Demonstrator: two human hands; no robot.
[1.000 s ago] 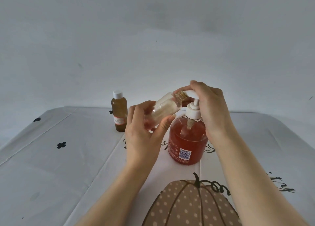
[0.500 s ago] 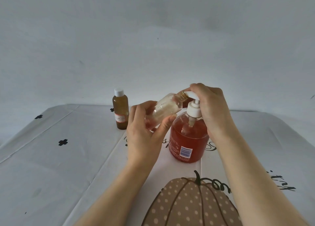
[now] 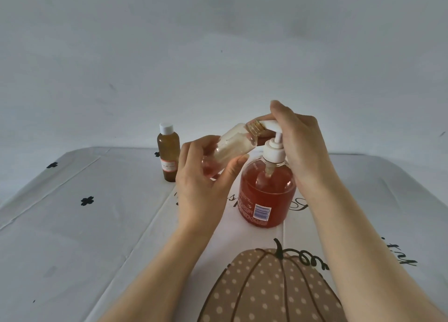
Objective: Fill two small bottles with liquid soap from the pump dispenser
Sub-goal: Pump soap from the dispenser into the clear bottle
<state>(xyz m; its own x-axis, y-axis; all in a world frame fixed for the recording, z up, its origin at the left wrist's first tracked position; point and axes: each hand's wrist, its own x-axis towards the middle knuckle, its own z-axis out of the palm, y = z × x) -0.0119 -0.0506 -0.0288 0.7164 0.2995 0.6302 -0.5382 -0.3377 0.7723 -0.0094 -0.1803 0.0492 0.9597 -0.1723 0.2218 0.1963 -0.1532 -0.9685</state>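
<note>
Closest to the camera, in front of the pump dispenser (image 3: 266,195), there's just the pumpkin print (image 3: 266,287) on the tablecloth (image 3: 72,236), with both forearms reaching in over it.

The dispenser stands upright on the cloth and has plenty of red-orange soap in it. The right hand (image 3: 303,147) is wrapped over its white pump head from the right side, with the fingers curled on top and one fingertip sticking up. Whether it's pressing down at this instant, I can't tell.

Just left of the dispenser, the left hand (image 3: 201,183) grips the clear small bottle (image 3: 232,147) with thumb and fingers round its lower half. The bottle is off the table and tilted, and its open threaded neck is right up against the nozzle tip. It looks nearly empty to me. There's a pinkish tinge at the low end, but that could be soap or just the dispenser showing through.

Further back and to the left of the dispenser, well apart from it, the capped amber bottle (image 3: 169,156) stands upright with its white cap on. My guess is that one's already filled and closed, though the brown could be the plastic itself.

So I'd call it roughly halfway. What's left is pumping the clear one full, capping it and setting it down. I don't see its cap anywhere in the shot.

Behind all that there's only a plain wall (image 3: 218,42).
</note>
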